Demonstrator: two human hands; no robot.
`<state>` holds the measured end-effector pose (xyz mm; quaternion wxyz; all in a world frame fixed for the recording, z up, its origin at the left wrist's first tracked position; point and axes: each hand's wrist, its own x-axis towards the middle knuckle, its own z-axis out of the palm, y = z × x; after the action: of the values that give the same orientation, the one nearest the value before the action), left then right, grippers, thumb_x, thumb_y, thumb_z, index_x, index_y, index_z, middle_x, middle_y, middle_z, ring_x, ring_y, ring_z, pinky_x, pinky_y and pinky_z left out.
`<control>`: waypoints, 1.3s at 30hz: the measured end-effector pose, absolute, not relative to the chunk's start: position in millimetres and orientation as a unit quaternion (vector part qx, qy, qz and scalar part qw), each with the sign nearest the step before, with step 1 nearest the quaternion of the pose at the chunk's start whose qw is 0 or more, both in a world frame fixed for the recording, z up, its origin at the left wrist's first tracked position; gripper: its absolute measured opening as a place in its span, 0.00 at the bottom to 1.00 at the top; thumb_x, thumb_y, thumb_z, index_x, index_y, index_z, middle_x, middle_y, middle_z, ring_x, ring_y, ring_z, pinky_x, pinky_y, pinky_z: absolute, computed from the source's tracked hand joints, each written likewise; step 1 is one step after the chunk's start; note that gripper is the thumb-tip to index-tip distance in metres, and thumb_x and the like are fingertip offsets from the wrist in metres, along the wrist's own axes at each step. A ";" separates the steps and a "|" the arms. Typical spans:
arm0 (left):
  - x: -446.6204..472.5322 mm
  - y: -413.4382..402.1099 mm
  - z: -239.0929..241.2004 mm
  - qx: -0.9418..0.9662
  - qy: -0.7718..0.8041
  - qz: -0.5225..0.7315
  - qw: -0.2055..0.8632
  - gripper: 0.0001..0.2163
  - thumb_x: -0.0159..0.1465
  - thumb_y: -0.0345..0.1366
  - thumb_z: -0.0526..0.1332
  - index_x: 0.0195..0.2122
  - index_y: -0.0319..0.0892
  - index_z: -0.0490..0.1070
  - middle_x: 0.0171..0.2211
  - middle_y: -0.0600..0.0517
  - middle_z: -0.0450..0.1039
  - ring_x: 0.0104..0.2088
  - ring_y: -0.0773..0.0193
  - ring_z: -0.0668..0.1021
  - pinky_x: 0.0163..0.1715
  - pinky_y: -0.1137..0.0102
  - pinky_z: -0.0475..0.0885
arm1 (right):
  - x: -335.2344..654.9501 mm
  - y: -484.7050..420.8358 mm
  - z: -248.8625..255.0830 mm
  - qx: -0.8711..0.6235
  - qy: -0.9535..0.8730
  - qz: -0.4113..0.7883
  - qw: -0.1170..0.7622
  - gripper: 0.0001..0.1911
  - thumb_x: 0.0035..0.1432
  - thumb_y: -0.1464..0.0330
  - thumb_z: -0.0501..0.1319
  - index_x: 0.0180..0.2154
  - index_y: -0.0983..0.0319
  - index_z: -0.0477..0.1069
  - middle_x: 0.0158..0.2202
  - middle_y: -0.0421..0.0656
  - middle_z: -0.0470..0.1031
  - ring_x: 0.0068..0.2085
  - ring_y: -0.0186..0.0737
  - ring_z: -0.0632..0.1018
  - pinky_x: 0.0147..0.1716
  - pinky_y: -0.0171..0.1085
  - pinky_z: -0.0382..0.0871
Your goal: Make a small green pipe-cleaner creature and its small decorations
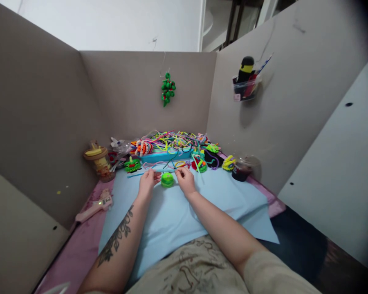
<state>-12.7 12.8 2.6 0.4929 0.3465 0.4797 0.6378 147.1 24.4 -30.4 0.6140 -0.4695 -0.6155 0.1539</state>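
Observation:
Both my hands rest on a light blue sheet (pixel 171 212) on the desk. My left hand (pixel 147 181) has its fingers pinched together on a thin blue pipe cleaner (pixel 135 174) that lies across the sheet. My right hand (pixel 185 179) is also pinched, on the same thin strand near its other end, as far as I can tell. Between the two hands sits a small bright green coiled piece (pixel 167 179), touching neither hand clearly.
A heap of coloured pipe cleaners (pixel 171 143) and small finished pipe-cleaner figures fills the back. A jar (pixel 99 161) stands left, a dark cup (pixel 241 170) right, a pink glue gun (pixel 93 209) at the near left. Cardboard walls enclose the desk; a green ornament (pixel 168 89) hangs behind.

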 end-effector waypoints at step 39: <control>-17.9 17.1 6.1 0.343 0.475 0.687 0.430 0.10 0.52 0.26 0.61 0.36 0.39 0.65 0.21 0.54 0.74 0.24 0.67 0.78 0.29 0.72 0.74 | 144.3 25.3 -31.9 -0.438 -0.632 0.157 0.620 0.09 0.51 0.70 0.58 0.35 0.61 0.74 0.32 0.43 0.72 0.30 0.37 0.71 0.30 0.35 0.67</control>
<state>-17.9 17.1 6.1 0.4297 0.3431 0.4753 0.6868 144.3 25.3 -31.9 0.6201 -0.4378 -0.6317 0.1572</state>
